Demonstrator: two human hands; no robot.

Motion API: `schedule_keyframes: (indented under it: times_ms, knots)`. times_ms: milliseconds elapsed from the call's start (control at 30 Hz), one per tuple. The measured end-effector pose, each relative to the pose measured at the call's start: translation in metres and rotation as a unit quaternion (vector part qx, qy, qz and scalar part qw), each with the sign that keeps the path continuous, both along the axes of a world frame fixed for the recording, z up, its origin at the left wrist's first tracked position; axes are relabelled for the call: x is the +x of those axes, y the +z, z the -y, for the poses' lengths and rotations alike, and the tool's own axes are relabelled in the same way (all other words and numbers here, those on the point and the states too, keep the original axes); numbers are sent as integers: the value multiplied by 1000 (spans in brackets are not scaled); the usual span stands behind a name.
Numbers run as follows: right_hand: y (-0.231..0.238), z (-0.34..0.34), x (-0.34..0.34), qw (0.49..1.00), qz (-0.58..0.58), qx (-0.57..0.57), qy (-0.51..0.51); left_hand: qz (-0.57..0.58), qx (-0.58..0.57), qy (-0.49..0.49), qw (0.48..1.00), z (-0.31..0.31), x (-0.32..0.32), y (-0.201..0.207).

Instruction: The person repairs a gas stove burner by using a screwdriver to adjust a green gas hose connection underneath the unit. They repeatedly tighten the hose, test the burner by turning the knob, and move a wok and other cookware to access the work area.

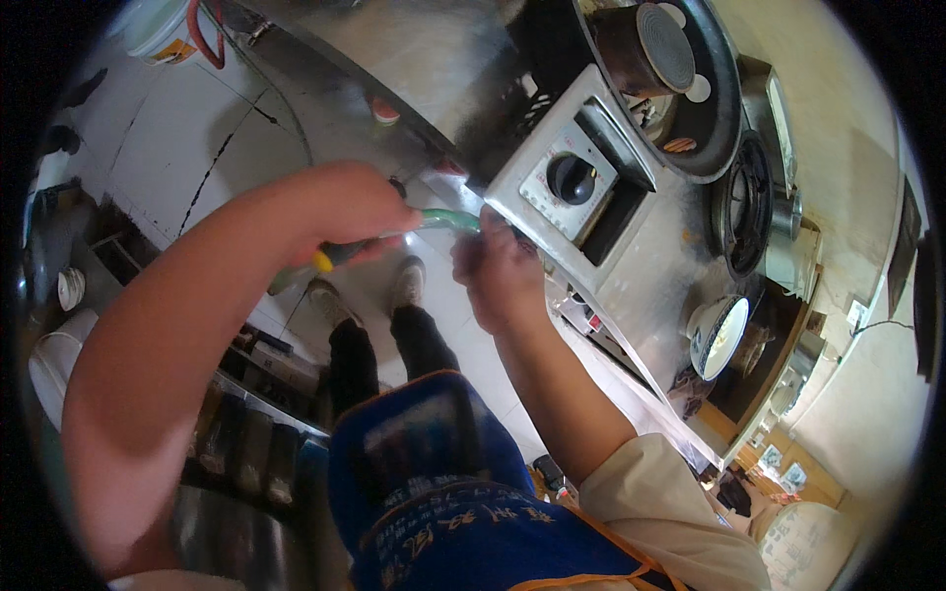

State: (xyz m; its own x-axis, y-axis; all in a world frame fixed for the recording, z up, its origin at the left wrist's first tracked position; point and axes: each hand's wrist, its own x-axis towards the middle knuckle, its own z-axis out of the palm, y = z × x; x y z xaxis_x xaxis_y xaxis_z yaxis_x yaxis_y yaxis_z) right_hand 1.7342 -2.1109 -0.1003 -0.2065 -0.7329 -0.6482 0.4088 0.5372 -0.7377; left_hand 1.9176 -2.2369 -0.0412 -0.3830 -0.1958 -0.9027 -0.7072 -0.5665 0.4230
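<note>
A short run of green hose (448,219) stretches between my two hands in front of the stove counter. My left hand (360,222) is closed around the hose. A black handle with a yellow end (323,260) sticks out below that hand, seemingly held in it too; its tool kind is hidden. My right hand (501,271) is closed on the hose's other end, beside the counter edge under the control box. What the hose meets there is hidden behind the fingers.
A grey control box (537,187) with a black knob stands on the steel counter (645,281). Farther along are a large dark pan (724,148), a burner (744,202) and a white bowl (719,335). A white bucket (158,34) with a red hose stands far left.
</note>
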Motion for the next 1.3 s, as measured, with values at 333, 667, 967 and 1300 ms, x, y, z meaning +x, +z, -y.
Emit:
schedule_keyframes:
  times_ms: [333,667,967,1300]
  knots:
    - [-1,9,-18,992,-44,30,116,-67,-137,66,986,-29,18,-23]
    - [-49,5,-27,979,-2,-141,146,-199,-118,342,911,-188,29,-68]
    - [-48,6,-16,990,-21,-108,87,-327,-294,353,826,-217,-16,-140]
    - [-54,7,-18,979,66,-176,82,-356,-308,381,796,-207,-42,-160]
